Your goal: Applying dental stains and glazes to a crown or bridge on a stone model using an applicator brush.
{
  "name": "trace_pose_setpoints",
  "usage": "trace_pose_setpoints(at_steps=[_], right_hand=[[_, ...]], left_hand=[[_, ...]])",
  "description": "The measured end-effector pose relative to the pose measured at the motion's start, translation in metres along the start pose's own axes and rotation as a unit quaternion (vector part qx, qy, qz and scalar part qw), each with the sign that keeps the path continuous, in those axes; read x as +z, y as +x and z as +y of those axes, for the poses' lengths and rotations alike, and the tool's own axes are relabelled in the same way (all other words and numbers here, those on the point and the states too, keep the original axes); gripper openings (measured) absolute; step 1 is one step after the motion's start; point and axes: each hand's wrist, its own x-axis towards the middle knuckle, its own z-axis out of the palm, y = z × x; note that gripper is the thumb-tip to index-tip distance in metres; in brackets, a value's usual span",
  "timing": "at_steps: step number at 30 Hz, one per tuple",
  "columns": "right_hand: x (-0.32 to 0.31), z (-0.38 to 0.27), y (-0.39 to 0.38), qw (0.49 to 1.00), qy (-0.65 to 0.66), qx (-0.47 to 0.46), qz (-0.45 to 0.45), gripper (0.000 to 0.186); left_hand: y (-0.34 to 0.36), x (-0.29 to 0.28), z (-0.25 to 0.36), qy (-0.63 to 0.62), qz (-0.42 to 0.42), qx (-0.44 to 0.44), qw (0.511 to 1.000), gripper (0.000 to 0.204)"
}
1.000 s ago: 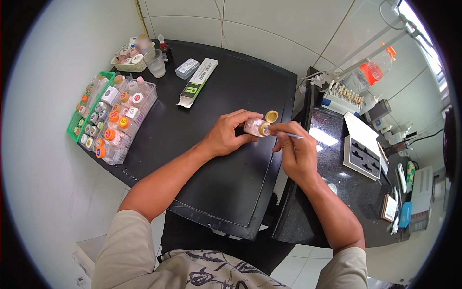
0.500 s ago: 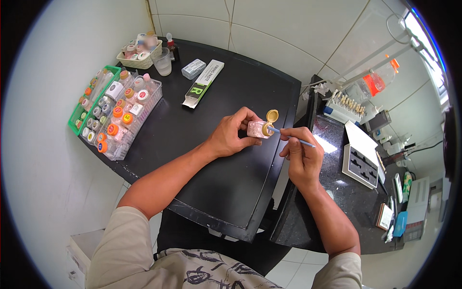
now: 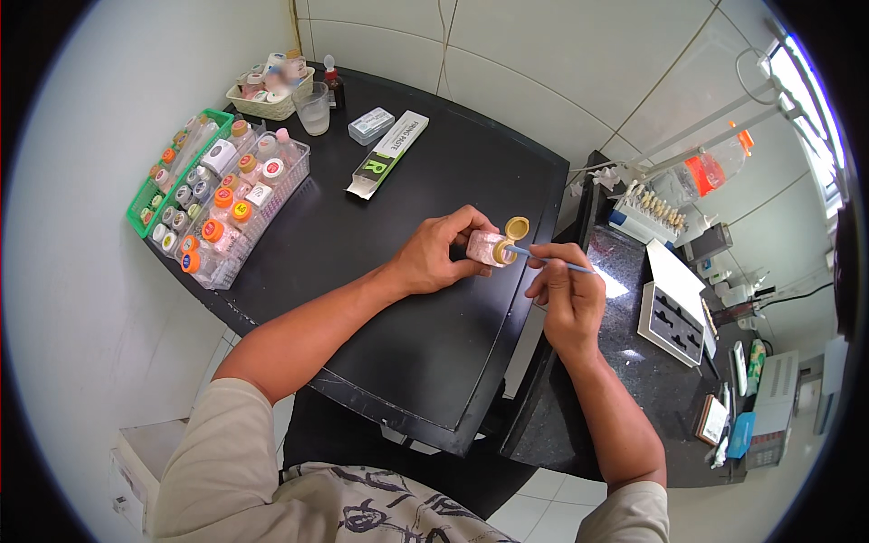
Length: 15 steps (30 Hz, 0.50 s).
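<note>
Two forearms (image 3: 317,333) extend forward, converging. The left hand (image 3: 439,255) grips the jar (image 3: 486,249) between thumb and curled fingers. The right hand (image 3: 572,294) pinches a slim blue stick (image 3: 568,265), its tip at the jar's mouth. The jar is between the hands, above the black table (image 3: 407,357), tilted rightward: transparent, pinkish inside, gold flip lid (image 3: 517,228) raised.

The right hand (image 3: 572,303) has drawn slightly back from the bottle (image 3: 486,248), baring more blue stick (image 3: 580,268).
</note>
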Motion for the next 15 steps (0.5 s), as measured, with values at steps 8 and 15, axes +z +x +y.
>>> trace_pose_setpoints(at_steps=[8, 15], right_hand=[[0.0013, -0.0007, 0.0021, 0.998, -0.039, -0.039, 0.009, 0.018], [0.0009, 0.0021, 0.0009, 0.999, -0.032, -0.025, 0.011, 0.019]], left_hand=[[-0.0007, -0.0003, -0.0019, 0.009, 0.000, 0.000, 1.000, 0.055], [-0.0008, -0.0010, 0.0029, 0.021, -0.003, 0.003, 1.000, 0.053]])
